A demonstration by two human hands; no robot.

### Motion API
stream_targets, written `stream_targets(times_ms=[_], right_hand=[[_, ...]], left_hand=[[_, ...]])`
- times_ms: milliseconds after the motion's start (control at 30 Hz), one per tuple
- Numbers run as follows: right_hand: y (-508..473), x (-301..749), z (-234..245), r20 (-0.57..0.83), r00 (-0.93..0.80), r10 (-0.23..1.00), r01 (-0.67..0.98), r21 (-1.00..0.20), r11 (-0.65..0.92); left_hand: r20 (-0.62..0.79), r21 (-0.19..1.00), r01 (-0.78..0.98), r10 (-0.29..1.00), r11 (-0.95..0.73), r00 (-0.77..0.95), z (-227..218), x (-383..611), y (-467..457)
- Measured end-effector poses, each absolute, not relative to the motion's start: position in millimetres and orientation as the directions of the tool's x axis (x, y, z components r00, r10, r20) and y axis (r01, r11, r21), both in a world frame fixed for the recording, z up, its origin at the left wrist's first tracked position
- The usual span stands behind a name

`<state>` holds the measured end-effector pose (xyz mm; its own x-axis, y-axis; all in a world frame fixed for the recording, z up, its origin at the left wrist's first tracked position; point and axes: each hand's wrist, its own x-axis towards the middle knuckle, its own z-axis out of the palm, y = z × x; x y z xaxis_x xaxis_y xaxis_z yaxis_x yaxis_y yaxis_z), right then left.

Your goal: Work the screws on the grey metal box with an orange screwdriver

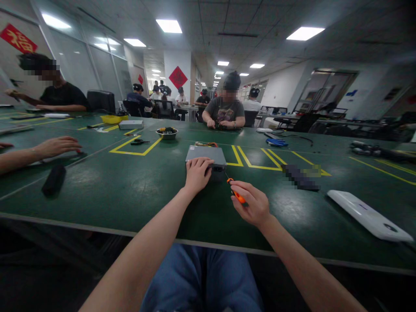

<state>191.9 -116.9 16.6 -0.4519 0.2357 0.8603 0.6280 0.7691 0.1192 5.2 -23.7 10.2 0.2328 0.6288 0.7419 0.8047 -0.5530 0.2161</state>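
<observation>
A flat grey metal box (206, 155) lies on the green table (130, 190) straight ahead of me. My left hand (196, 174) rests on its near edge, fingers curled over the top and pressing it down. My right hand (251, 203) is closed round the orange handle of a small screwdriver (236, 193). The screwdriver's thin shaft points up and left at the box's near right corner. A few coloured wires (206, 144) show behind the box.
A white flat cover (368, 215) lies at the right, a black pouch (53, 179) at the left. A neighbour's hand (56, 146) rests on the table at far left. A metal bowl (167, 132), scissors (139, 141) and blue gloves (276, 141) lie farther back. Another person works opposite.
</observation>
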Motion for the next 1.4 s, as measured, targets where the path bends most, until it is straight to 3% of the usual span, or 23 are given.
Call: stream_targets(times_ms=[300,567,733,967,1067,1233,1400], right_hand=[[-116.0,192.7,16.0,0.849,-0.471,0.241,0.629,0.131,0.766],[-119.0,187.8,14.1,0.721,-0.616,0.317,0.566,0.125,0.815],[-117.3,188.3,10.7,0.829,-0.474,0.297,0.561,0.025,0.827],[-119.1,192.4,12.2,0.718,-0.578,0.389,0.548,-0.011,0.836],[-118.7,192.7,12.3,0.74,-0.547,0.392,0.538,-0.047,0.842],[-118.1,191.0,12.2,0.835,-0.456,0.307,0.561,0.001,0.828],[-118.6,190.6,12.1,0.733,-0.589,0.34,0.564,0.072,0.823]], left_hand=[[0.753,0.219,0.802,0.619,-0.556,0.223,8.4,5.6,-22.5],[0.743,0.217,0.809,0.629,-0.547,0.227,10.3,5.4,-23.8],[0.755,0.216,0.801,0.616,-0.558,0.225,9.6,5.1,-23.3],[0.743,0.216,0.808,0.629,-0.549,0.229,10.0,5.2,-23.2],[0.739,0.219,0.808,0.634,-0.547,0.229,9.6,5.0,-22.9],[0.75,0.219,0.801,0.621,-0.557,0.227,9.3,4.5,-23.1],[0.739,0.218,0.809,0.634,-0.546,0.229,10.2,4.4,-23.6]])
